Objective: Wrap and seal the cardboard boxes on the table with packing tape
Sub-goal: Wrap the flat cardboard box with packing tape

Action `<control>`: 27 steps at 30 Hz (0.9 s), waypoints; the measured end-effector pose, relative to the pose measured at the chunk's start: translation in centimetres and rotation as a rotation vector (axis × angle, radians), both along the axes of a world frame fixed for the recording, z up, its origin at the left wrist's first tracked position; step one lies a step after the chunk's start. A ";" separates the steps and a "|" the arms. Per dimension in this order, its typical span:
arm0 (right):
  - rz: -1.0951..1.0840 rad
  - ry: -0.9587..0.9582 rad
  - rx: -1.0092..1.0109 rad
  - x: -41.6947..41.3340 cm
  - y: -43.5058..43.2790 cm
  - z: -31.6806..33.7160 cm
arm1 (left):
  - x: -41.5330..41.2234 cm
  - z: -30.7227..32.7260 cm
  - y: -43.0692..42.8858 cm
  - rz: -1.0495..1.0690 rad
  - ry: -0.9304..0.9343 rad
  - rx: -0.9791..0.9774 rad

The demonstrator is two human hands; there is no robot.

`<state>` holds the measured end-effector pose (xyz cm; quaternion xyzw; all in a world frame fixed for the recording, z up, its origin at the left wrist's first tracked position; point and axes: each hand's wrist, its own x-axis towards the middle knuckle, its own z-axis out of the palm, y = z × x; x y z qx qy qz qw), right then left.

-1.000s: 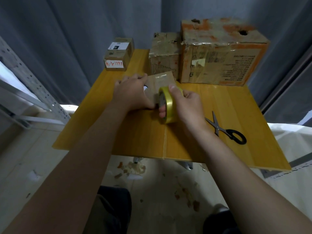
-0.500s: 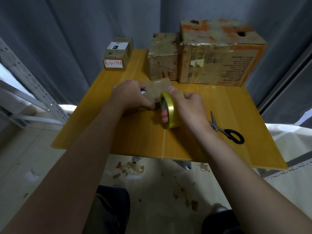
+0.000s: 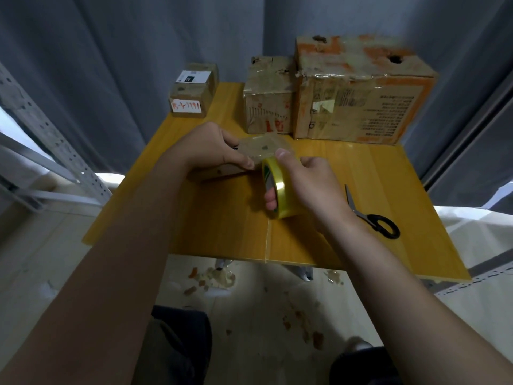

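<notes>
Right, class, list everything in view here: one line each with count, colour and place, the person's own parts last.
table: one, yellow, centre.
small box: one, brown, mid-table, in the left hand.
tape roll: one, yellow, beside the small box.
scissors: one pair, black-handled, table, right side.
medium box: one, brown, back of table.
large box: one, brown and orange, back right.
labelled box: one or two stacked, cannot tell, brown, white labels, back left corner.
curtain: one, grey-blue, behind table.
scraps: several, brownish, floor under table.
left hand: one, holds the small box.
right hand: one, holds the tape roll.
</notes>
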<state>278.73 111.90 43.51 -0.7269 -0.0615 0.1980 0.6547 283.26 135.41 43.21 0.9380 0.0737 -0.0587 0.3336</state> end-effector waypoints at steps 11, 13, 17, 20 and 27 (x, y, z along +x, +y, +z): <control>-0.039 -0.021 0.093 -0.4 -0.1 -1.2 | 0.0 2.1 0.2 -0.073 0.105 0.103; -0.040 -0.015 0.100 -0.3 -0.2 -1.2 | -0.2 2.4 0.1 -0.090 0.098 0.121; -0.045 0.016 0.134 -0.2 -0.1 -1.2 | -0.3 2.8 -0.3 -0.164 0.080 0.169; -0.056 0.027 0.163 -0.1 0.0 -1.2 | -0.3 2.0 -0.7 -0.113 0.030 0.191; -0.028 0.053 0.174 0.4 0.0 -1.2 | -1.9 0.5 0.5 -0.052 0.043 0.253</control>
